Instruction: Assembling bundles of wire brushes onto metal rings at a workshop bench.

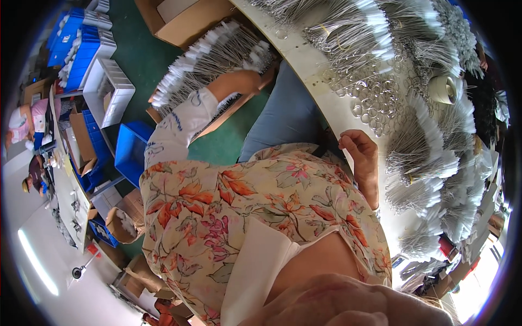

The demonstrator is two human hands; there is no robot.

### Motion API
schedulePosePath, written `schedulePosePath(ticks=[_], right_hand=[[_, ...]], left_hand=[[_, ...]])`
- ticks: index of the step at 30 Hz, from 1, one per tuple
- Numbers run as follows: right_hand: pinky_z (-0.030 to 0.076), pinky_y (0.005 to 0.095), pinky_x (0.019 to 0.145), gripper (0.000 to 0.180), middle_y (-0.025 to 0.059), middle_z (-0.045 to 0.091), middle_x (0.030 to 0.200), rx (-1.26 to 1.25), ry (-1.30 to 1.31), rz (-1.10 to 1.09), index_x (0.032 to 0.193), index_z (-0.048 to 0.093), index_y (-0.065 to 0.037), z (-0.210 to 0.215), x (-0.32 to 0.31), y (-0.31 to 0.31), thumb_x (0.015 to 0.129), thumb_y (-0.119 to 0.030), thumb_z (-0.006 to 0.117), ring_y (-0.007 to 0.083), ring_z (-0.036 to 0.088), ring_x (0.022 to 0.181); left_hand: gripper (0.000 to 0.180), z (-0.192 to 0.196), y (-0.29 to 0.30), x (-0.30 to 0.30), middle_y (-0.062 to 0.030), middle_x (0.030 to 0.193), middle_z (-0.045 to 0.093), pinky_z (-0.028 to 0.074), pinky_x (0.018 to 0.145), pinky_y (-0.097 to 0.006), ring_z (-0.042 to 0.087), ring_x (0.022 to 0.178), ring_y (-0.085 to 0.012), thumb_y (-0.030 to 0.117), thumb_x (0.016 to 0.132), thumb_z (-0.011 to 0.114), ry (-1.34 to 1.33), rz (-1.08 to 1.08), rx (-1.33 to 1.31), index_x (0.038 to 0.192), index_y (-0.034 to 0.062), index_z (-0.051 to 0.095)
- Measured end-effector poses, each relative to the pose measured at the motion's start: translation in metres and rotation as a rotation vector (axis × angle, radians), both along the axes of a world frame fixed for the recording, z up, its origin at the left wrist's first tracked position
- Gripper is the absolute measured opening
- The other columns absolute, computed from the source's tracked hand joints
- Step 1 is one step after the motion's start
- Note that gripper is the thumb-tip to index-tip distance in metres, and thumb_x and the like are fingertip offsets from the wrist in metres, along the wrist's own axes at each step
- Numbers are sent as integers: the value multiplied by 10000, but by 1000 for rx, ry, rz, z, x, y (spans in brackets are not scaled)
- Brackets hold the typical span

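My left arm, in a white sleeve with blue marks, reaches down to a cardboard box full of thin wire brushes with white tips. My left hand is at the box's near corner, and its fingers are hidden. My right hand is raised by the table's edge, its fingers curled with thumb and forefinger together. Whatever they may pinch is too small to make out. Close to that hand lie many loose metal rings on the pale table.
Bundles of white-tipped wire brushes cover much of the table, around a cream-coloured roll. Another cardboard box stands beyond the filled one. On the left are a blue bin, a white crate and people working farther off.
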State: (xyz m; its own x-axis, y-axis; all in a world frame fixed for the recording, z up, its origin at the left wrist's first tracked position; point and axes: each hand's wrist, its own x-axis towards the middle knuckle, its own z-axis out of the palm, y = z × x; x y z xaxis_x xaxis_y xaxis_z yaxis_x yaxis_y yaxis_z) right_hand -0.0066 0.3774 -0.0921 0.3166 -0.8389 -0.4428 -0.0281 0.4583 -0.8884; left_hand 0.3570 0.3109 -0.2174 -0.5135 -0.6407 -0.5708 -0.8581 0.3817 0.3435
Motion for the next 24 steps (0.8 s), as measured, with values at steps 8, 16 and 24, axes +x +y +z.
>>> schedulePosePath(ticks=[8, 16, 24], right_hand=[[460, 224, 691, 121, 42, 625, 846, -165, -36, 4, 950, 619, 20, 55, -50, -40, 843, -35, 625, 91, 568, 775], [470, 223, 706, 126, 31, 637, 841, -520, 202, -210, 967, 634, 6, 139, -159, -43, 851, -29, 598, 85, 573, 779], [506, 234, 669, 194, 50, 652, 807, -604, 693, -364, 979, 658, -17, 149, -279, -96, 840, -150, 627, 98, 613, 730]], left_hand=[[223, 223, -62, -69, -109, 932, 655, 493, 744, -282, 628, 834, -184, 118, 837, 626, 575, -126, 546, 1005, -27, 640], [320, 245, -286, -144, -48, 1055, 619, 467, 816, -253, 594, 959, -129, 259, 915, 537, 788, 318, -9, 1137, 32, 577], [232, 124, -500, -104, -28, 566, 503, 322, 357, -327, 461, 417, -160, 252, 838, 569, 340, 538, -499, 683, 81, 544]])
